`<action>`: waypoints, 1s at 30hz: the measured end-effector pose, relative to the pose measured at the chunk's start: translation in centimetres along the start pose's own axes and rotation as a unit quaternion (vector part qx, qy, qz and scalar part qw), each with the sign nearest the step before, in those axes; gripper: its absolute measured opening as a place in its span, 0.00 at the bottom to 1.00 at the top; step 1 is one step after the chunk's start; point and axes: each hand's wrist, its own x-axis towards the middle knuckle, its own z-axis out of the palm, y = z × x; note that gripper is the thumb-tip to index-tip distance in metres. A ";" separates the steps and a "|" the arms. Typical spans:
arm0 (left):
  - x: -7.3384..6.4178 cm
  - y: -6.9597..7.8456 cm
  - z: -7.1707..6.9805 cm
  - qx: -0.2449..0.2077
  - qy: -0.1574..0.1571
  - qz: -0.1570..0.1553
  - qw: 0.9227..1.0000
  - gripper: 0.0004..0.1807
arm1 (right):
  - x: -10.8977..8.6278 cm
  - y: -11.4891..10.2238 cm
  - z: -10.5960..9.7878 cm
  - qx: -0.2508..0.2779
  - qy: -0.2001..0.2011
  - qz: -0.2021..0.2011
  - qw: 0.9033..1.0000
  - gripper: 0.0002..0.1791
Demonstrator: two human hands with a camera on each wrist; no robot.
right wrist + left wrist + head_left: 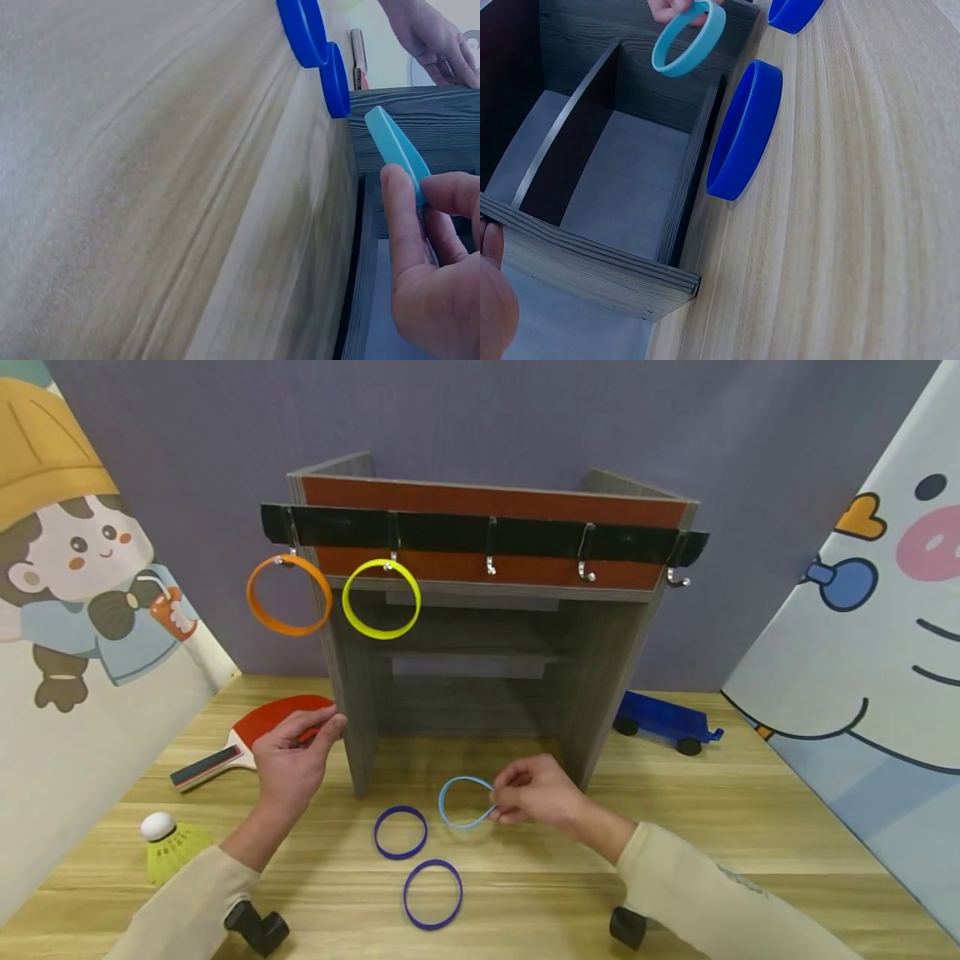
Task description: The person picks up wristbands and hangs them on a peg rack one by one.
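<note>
A light blue ring [467, 802] is pinched at its right side between the thumb and fingers of my right hand [536, 789]. It is held above the tabletop in front of the grey wooden shelf unit [611, 693]. My left hand [296, 756] is at the outer side of the unit's left panel, its fingertips against or very near the front edge; exact contact is hard to tell. Two dark blue rings [401, 833] lie on the table between the hands. From the hook rail [450, 535] hang an orange ring [326, 602] and a yellow ring [416, 597] on the two leftmost hooks.
Behind my left hand lies a red table tennis bat [262, 722], with a yellow shuttlecock [168, 847] nearer to me. A blue toy wagon [663, 718] stands right of the unit. Several silver hooks [587, 568] farther right on the rail carry no ring.
</note>
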 end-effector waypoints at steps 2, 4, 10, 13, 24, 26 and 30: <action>0.0 0.0 0.0 0.001 0.000 -0.001 1.000 0.10 | -0.1 -0.1 -0.1 0.009 0.004 -0.002 1.000 0.08; 0.0 0.0 -0.1 0.002 0.000 -0.002 1.000 0.10 | -0.1 -0.3 -0.3 0.017 0.006 -0.007 1.000 0.08; -0.1 -0.1 -0.2 0.005 0.000 0.002 1.000 0.10 | -0.4 -1.4 -0.6 0.041 0.016 -0.030 0.999 0.06; -0.1 -0.2 -0.1 0.000 0.001 0.005 1.000 0.10 | -0.5 -2.2 -0.8 0.061 0.024 -0.044 0.997 0.05; 0.0 -0.3 0.0 0.000 -0.005 0.010 1.000 0.10 | -1.6 -6.3 -1.7 0.111 0.022 -0.120 0.986 0.04; 0.0 -0.3 0.0 0.004 -0.004 0.011 1.000 0.09 | -1.8 -7.2 -1.8 0.119 0.019 -0.134 0.984 0.05; 0.0 -0.3 0.0 0.006 0.000 0.012 1.000 0.09 | -2.2 -9.3 -2.2 0.147 0.014 -0.170 0.974 0.06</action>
